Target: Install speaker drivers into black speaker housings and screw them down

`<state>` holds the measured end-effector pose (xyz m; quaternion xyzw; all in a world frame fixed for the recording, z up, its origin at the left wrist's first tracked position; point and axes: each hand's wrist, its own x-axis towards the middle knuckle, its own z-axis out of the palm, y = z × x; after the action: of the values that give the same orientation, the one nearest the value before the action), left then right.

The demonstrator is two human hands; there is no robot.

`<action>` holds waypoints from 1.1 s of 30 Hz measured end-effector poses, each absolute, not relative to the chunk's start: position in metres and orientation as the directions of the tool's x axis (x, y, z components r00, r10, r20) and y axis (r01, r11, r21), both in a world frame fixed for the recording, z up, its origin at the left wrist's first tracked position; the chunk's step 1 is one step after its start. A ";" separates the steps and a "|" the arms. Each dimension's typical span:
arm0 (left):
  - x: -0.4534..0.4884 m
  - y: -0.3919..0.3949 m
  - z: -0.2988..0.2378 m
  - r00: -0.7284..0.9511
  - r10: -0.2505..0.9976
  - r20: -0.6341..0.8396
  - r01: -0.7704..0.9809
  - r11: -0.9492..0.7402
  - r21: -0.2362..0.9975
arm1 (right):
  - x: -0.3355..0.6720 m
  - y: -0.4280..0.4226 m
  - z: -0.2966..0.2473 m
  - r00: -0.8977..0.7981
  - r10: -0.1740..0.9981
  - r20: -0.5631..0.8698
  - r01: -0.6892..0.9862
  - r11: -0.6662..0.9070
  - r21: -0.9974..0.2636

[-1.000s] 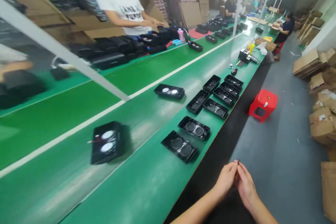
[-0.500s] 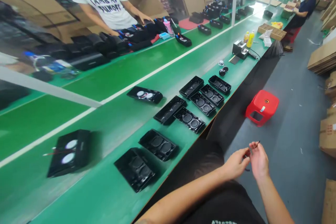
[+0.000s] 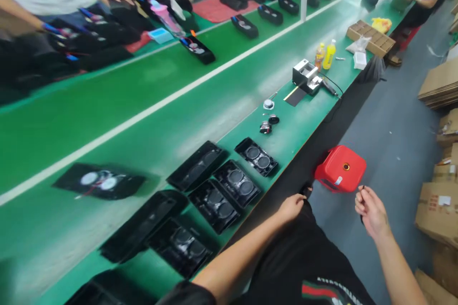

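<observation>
Left hand (image 3: 291, 207): right of the green table (image 3: 295, 126), fingers curled; impossible to tell whether holding anything. Right hand (image 3: 372, 212): above floor, far right of table, pinching small dark strip (image 3: 361, 219). Red stool (image 3: 345, 164): farther off, between both hands. Black cases (image 3: 236, 182): clustered on table, left. Bottles (image 3: 329, 55): far end.
</observation>
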<state>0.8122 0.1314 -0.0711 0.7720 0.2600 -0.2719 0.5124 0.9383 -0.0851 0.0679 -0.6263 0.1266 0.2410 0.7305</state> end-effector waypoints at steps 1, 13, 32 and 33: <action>0.834 0.136 -0.069 0.716 0.123 -0.687 0.683 -0.330 0.652 | 0.962 -0.078 0.076 0.847 0.199 -0.492 -0.513 0.071 -0.855; 0.983 0.162 -0.086 0.658 0.243 -0.713 0.753 -0.211 0.623 | 1.190 -0.022 0.069 0.761 0.393 -0.517 -0.484 -0.188 -0.855; 1.261 0.004 -0.069 0.149 0.727 -0.670 0.619 0.460 0.637 | 1.550 -0.024 -0.044 0.321 0.784 -0.531 -0.370 -0.412 -0.833; 1.257 0.009 -0.055 0.144 0.770 -0.621 0.592 0.436 0.678 | 1.557 -0.012 -0.035 0.337 0.806 -0.488 -0.379 -0.358 -0.853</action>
<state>1.2572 0.0086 -0.0547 0.5248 0.6491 0.0818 0.5446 1.5573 -0.0117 -0.0353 -0.6143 -0.1734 0.5492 0.5394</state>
